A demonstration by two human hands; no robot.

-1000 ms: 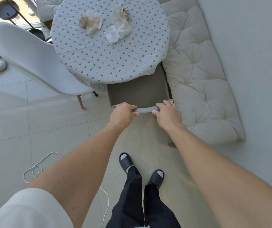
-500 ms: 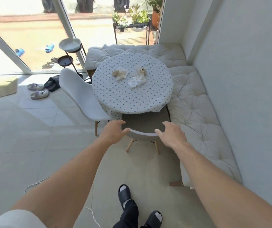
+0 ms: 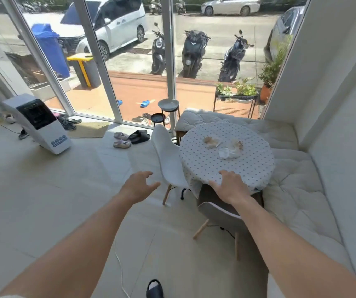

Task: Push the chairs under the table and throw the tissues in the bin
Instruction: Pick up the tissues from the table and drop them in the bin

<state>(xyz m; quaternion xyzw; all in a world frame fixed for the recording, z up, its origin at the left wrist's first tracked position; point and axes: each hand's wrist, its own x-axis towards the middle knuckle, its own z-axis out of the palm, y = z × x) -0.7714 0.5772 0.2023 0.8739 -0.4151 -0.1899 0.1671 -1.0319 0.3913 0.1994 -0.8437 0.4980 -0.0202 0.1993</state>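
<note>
A round table (image 3: pixel 248 168) with a dotted cloth stands at the right. Three crumpled tissues lie on it: one at the back left (image 3: pixel 211 141), one at the back right (image 3: pixel 237 144), one nearer me (image 3: pixel 226 153). A grey chair (image 3: pixel 220 216) is tucked under the table's near edge. A white chair (image 3: pixel 168 160) stands at the table's left side, its seat partly under the cloth. My right hand (image 3: pixel 229 186) hovers open above the grey chair's back, in front of the table edge. My left hand (image 3: pixel 139 184) is open in the air, left of the white chair.
A cushioned bench (image 3: pixel 297 186) wraps the table at the back and right, against the wall. A white air cooler (image 3: pixel 39 123) stands at the left. Slippers (image 3: pixel 122 139) and a mat lie by the glass wall. A white cable (image 3: pixel 120 269) runs across the floor.
Both hands have let go of the grey chair's back and opened. The view has risen and swung left; my left hand has moved away toward the white chair.
</note>
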